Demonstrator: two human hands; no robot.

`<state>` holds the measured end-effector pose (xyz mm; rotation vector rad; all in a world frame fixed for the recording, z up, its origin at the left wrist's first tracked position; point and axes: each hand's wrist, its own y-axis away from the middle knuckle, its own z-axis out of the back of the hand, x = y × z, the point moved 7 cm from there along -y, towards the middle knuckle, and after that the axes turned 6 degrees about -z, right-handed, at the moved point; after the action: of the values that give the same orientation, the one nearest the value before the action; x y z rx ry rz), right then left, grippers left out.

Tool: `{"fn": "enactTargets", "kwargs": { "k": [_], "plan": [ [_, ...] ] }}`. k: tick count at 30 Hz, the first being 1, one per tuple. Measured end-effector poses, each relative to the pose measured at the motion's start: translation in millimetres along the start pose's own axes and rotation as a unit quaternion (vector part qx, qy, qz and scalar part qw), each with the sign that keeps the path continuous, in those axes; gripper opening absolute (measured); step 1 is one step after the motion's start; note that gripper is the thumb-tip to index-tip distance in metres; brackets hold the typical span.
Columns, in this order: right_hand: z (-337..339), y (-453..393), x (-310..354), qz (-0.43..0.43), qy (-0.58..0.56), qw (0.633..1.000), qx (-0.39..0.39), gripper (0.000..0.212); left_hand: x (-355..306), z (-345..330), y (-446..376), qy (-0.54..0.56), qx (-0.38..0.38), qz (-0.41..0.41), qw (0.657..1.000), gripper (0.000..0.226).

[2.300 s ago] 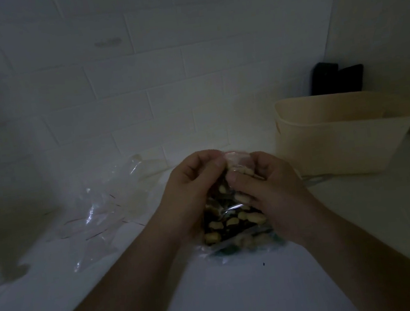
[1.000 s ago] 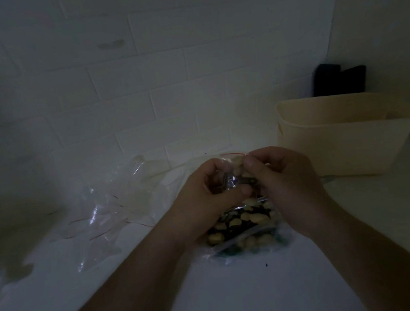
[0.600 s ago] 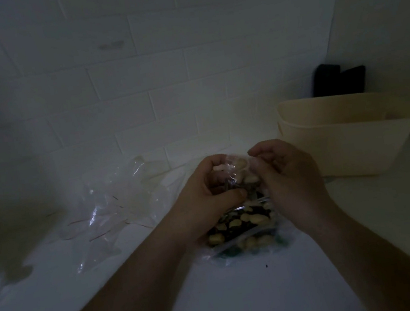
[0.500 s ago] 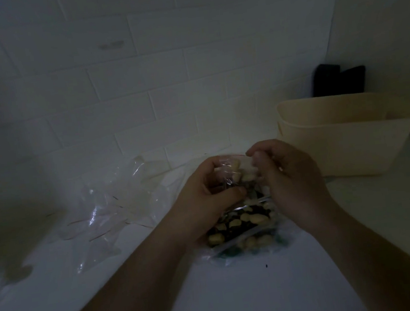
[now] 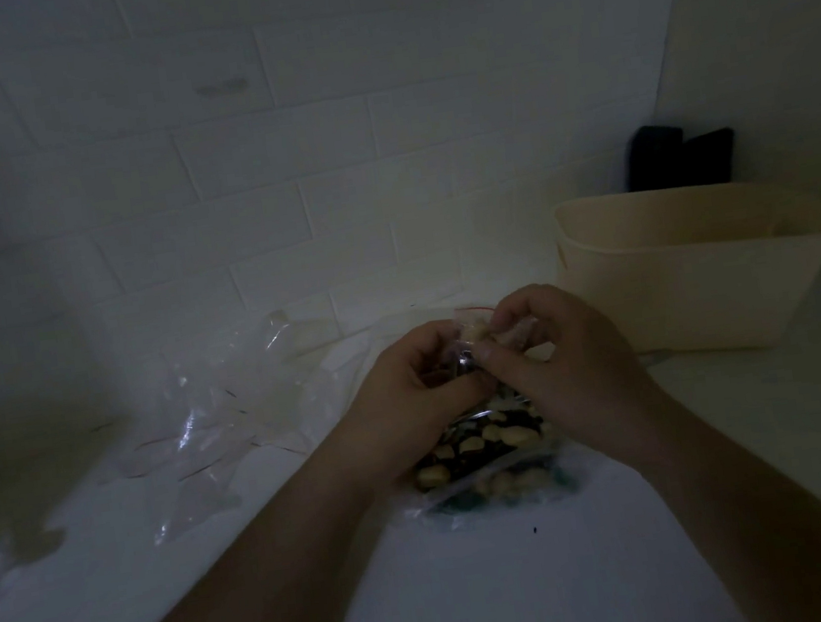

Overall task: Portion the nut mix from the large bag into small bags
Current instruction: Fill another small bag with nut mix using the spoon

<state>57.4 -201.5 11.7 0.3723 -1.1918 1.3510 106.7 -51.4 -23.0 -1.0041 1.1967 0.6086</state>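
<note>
Though hands [image 5: 488,373] shifted slightly, same small bag [image 5: 473,334] pinch.

Small bag [image 5: 472,326]: clear thin plastic, red strip at top. Large bag [image 5: 491,476]: clear glossy plastic, crinkled. Spare bags [image 5: 214,417]: clear film, shiny creases. Worktop [image 5: 483,586]: white, smooth, matt. Wall [image 5: 277,172]: white tiles, smooth. Bin [image 5: 695,286]: beige plastic, matt.
</note>
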Motion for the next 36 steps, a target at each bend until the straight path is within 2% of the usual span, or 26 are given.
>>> {"fn": "enactTargets", "kwargs": {
  "k": [6, 8, 12, 17, 21, 26, 30, 36],
  "plan": [
    [-1, 2, 3, -0.003, 0.007, 1.0, 0.019, 0.007, -6, -2, 0, 0.02, -0.002, -0.019, 1.0, 0.027],
    [-2, 2, 5, 0.002, 0.007, 1.0, 0.018, 0.009, -10, -4, 1, 0.016, 0.001, -0.029, 0.999, 0.026],
    [3, 0, -2, -0.041, -0.039, 0.998, -0.014, 0.015, -7, -1, 1, 0.021, -0.017, -0.006, 1.0, 0.017],
    [4, 0, -10, -0.083, -0.103, 0.991, -0.035, 0.015, -5, 1, 0, 0.014, -0.057, -0.003, 0.998, 0.024],
    [2, 0, -12, -0.096, -0.143, 0.985, -0.021, 0.013, -4, 10, -1, 0.03, -0.096, -0.003, 0.995, 0.012],
    [-4, 1, -14, -0.109, -0.173, 0.979, 0.011, 0.01, -1, 11, -2, 0.099, -0.135, 0.019, 0.986, 0.014],
    [2, -1, -15, -0.1, -0.2, 0.975, -0.017, 0.018, -2, 9, -1, 0.106, -0.129, 0.021, 0.986, 0.014],
    [-1, -3, -27, -0.142, -0.243, 0.959, -0.015, 0.013, -4, 14, 0, 0.107, -0.151, 0.004, 0.983, 0.009]
  ]
}}
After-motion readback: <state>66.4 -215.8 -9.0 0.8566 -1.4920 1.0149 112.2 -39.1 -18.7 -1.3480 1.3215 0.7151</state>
